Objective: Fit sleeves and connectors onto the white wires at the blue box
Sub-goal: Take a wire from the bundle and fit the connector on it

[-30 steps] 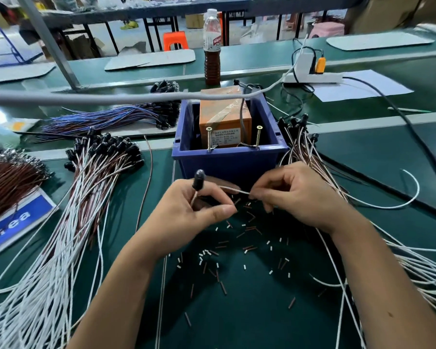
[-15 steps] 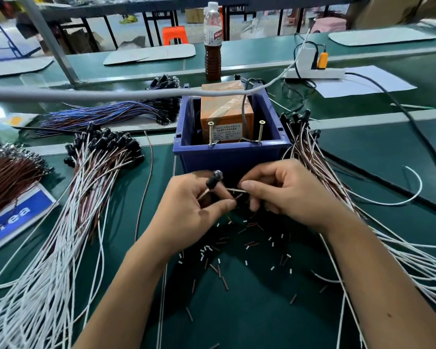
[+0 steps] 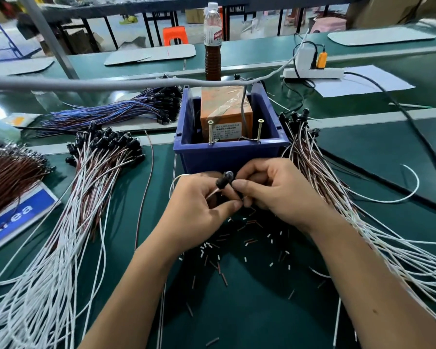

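Green matting is covering the bench, and you are working at centre frame, just in front of the blue box. Your left hand is pinching a white wire between thumb and forefinger, with its black connector sticking up above the fingers. Your right hand is curling its fingers in against the same spot, thumb tip touching the connector; whether it is holding a sleeve cannot be told, since the fingertips are hiding the wire end. Loose sleeves are lying scattered on the matting below both hands. A wire bundle is fanning across the left of the frame and another bundle is running down the right, just beside your right wrist. Risks from here, as a judgement: a sleeve could be slipping from the pinch and dropping among the loose ones, because the part is small and the grip is out of sight; your right forearm could be dragging the bundle beside it out of order. Compared with half a second earlier, your hands are closing together, the visible stretch of wire between them is gone, and the connector is now standing between the two thumbs.
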A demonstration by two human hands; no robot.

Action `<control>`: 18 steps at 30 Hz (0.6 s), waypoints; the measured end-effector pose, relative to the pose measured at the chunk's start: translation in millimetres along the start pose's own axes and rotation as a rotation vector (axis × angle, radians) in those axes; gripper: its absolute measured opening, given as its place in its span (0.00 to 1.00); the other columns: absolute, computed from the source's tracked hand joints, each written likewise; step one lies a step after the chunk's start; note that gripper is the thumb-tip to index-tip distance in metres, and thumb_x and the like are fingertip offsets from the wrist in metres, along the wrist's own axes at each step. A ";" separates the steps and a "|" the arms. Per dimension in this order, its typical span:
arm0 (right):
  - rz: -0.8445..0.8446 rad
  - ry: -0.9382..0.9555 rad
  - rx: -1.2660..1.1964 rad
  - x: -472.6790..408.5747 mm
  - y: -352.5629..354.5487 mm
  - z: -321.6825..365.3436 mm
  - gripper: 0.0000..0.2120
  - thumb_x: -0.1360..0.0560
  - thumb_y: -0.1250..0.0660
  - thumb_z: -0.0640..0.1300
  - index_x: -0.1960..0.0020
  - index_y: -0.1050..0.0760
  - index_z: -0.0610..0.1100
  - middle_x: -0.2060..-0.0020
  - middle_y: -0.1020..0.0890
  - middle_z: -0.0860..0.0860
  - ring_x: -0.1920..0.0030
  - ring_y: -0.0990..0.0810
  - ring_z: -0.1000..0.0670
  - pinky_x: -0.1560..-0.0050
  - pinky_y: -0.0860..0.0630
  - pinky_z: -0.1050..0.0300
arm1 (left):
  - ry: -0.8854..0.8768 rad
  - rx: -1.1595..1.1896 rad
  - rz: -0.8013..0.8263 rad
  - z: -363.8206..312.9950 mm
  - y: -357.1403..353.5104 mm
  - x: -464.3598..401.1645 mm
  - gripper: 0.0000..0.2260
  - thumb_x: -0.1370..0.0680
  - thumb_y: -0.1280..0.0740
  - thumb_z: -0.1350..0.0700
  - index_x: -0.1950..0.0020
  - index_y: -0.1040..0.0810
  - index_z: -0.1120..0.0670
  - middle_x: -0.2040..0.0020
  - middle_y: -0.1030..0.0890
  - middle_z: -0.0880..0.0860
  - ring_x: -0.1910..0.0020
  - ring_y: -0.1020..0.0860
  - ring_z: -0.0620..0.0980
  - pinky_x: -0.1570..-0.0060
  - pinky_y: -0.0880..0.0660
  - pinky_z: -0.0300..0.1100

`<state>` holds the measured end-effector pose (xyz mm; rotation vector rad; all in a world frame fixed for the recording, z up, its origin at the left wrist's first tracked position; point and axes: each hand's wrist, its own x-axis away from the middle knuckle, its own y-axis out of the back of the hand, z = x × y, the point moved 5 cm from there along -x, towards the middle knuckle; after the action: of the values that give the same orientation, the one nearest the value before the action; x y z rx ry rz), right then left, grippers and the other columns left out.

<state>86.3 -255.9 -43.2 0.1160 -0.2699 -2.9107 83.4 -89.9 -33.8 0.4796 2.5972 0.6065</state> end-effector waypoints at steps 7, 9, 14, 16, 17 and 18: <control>-0.052 -0.069 -0.089 1.0 14.1 -2.4 0.11 0.19 0.29 0.45 0.58 0.18 0.42 0.66 0.14 0.43 0.74 0.26 0.54 0.75 0.31 0.65 | 0.033 0.036 -0.124 5.9 13.3 1.9 0.03 0.28 0.24 0.56 0.61 0.15 0.52 0.63 0.18 0.48 0.72 0.27 0.45 0.69 0.32 0.38; -0.056 -0.063 -0.086 0.7 14.3 -2.7 0.13 0.19 0.29 0.48 0.58 0.18 0.42 0.66 0.14 0.42 0.75 0.26 0.54 0.75 0.31 0.65 | 0.035 0.011 -0.149 5.7 14.2 1.8 0.04 0.28 0.24 0.55 0.62 0.16 0.53 0.63 0.18 0.47 0.71 0.27 0.43 0.68 0.32 0.36; 0.009 -0.095 -0.183 2.2 14.6 -2.9 0.20 0.23 0.31 0.60 0.59 0.16 0.43 0.64 0.14 0.37 0.74 0.24 0.52 0.76 0.30 0.63 | 0.000 -0.078 -0.255 2.4 19.7 2.3 0.04 0.28 0.24 0.57 0.63 0.17 0.52 0.63 0.18 0.45 0.70 0.25 0.41 0.66 0.33 0.29; 0.006 -0.086 -0.134 2.1 15.8 -3.0 0.16 0.21 0.29 0.54 0.60 0.16 0.43 0.64 0.14 0.39 0.74 0.24 0.52 0.76 0.30 0.63 | -0.001 -0.085 -0.293 3.2 21.9 2.4 0.04 0.28 0.24 0.58 0.63 0.17 0.51 0.63 0.19 0.45 0.70 0.25 0.41 0.66 0.33 0.28; 0.000 -0.081 -0.108 1.9 16.0 -3.1 0.13 0.20 0.29 0.50 0.60 0.16 0.43 0.65 0.14 0.39 0.75 0.25 0.53 0.76 0.30 0.64 | 0.003 -0.087 -0.306 3.8 22.6 2.3 0.04 0.28 0.24 0.58 0.63 0.16 0.52 0.64 0.19 0.45 0.70 0.25 0.41 0.66 0.33 0.29; -0.007 -0.077 -0.090 1.8 16.2 -3.2 0.12 0.19 0.28 0.46 0.60 0.16 0.44 0.65 0.14 0.40 0.75 0.25 0.53 0.76 0.30 0.64 | 0.008 -0.085 -0.310 4.3 23.0 2.2 0.04 0.28 0.25 0.58 0.63 0.16 0.52 0.64 0.19 0.45 0.70 0.25 0.41 0.66 0.33 0.29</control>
<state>88.3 -272.4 -43.4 -0.0095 -0.1509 -2.9324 88.9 -68.1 -27.0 0.0442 2.5675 0.6075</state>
